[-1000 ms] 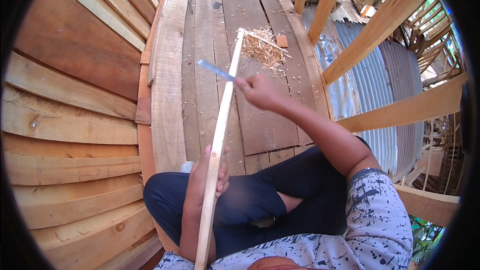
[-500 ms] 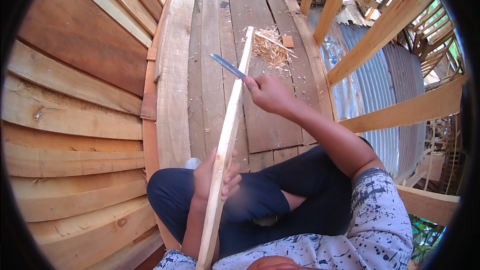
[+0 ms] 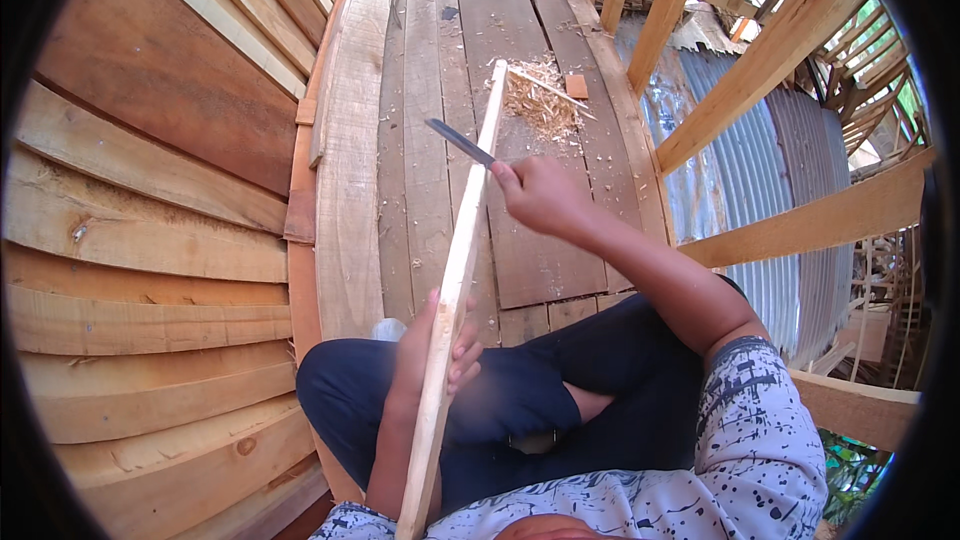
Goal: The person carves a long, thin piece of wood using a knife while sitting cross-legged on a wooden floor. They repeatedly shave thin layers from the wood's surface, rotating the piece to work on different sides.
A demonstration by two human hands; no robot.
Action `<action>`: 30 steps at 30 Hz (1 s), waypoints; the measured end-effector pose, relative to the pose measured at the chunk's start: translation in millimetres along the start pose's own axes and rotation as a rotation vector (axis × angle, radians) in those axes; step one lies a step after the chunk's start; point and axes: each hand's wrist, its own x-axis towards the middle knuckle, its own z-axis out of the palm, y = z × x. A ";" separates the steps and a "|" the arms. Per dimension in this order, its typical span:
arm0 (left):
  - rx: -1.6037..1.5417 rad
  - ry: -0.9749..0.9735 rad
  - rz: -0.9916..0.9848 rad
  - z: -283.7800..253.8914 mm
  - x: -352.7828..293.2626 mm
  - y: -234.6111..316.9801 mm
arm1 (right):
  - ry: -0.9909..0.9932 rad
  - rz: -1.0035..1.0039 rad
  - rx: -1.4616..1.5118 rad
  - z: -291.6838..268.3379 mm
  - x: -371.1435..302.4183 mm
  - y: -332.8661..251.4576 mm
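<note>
A long pale wooden stick runs from close to my body up to the far boards, its far end near the shavings. My left hand is wrapped round its lower part, fingers showing on the right side. Farther up, my right hand is closed round a knife; the handle is hidden in the fist. The dark knife blade points up and to the left, lying across the stick or just over it; whether the edge touches the wood I cannot tell.
Wood shavings lie heaped on the plank floor, with a small reddish-brown block beside them. A plank wall stands on the left. To the right are wooden rails and corrugated metal sheets. My crossed legs are below.
The knife and my right hand have shifted slightly down toward me. The blade has turned a little and looks darker. My left hand keeps its hold on the stick.
</note>
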 end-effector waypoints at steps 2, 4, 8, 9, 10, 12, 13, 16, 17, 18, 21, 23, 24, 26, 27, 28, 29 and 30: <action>0.024 0.039 0.013 -2.4 -3.2 -0.2 | -0.152 0.085 0.039 -9.4 5.6 -4.1; 0.009 0.077 0.003 0.6 0.0 -2.3 | -0.208 0.262 0.060 -20.6 17.3 2.8; 0.034 0.082 -0.012 -2.9 1.7 -1.5 | -0.058 0.183 -0.002 -3.6 2.3 4.3; 0.043 0.084 0.002 -1.5 -2.2 -0.4 | -0.091 0.227 0.000 -5.8 5.5 5.5; 0.053 0.087 0.015 -1.5 -4.6 0.0 | -0.125 0.271 0.001 -14.7 14.3 8.7; 0.082 0.102 0.004 0.7 -0.6 -1.2 | -0.144 0.357 0.038 -31.3 35.5 23.8; 0.097 0.106 -0.003 2.9 1.8 -2.5 | -0.173 0.310 0.055 -26.5 30.6 32.8; 0.090 0.123 0.008 -2.9 -1.1 2.7 | -0.226 -0.005 0.095 -4.0 0.2 1.2; 0.082 0.124 0.007 -5.3 -2.3 2.1 | -0.228 0.073 0.088 -3.7 5.5 2.1; 0.071 0.116 0.007 -6.3 -0.7 0.6 | -0.227 0.149 0.073 -10.3 17.4 4.9; 0.035 0.069 -0.011 -1.1 1.9 -2.2 | -0.214 0.181 0.067 -20.2 18.1 1.9; 0.000 0.060 -0.003 -2.9 1.1 -0.3 | -0.218 0.128 0.095 -11.9 8.0 -7.3; -0.023 0.058 0.011 -6.3 1.0 3.2 | -0.187 -0.083 0.107 -2.5 -1.5 -11.7; -0.027 0.078 0.010 -9.1 -1.6 4.3 | -0.232 0.059 0.100 2.6 8.0 -6.4; -0.020 0.078 -0.002 -7.0 0.6 2.4 | -0.247 0.125 0.087 0.6 17.9 1.0; -0.014 0.078 -0.013 -4.2 2.7 -0.4 | -0.124 0.291 0.176 -3.5 23.9 12.1; -0.007 0.077 -0.027 -2.0 4.8 -0.9 | -0.123 0.239 0.133 -8.7 19.1 8.5; -0.014 0.054 -0.007 -4.2 3.6 1.3 | -0.134 0.176 0.099 -7.7 11.5 -2.5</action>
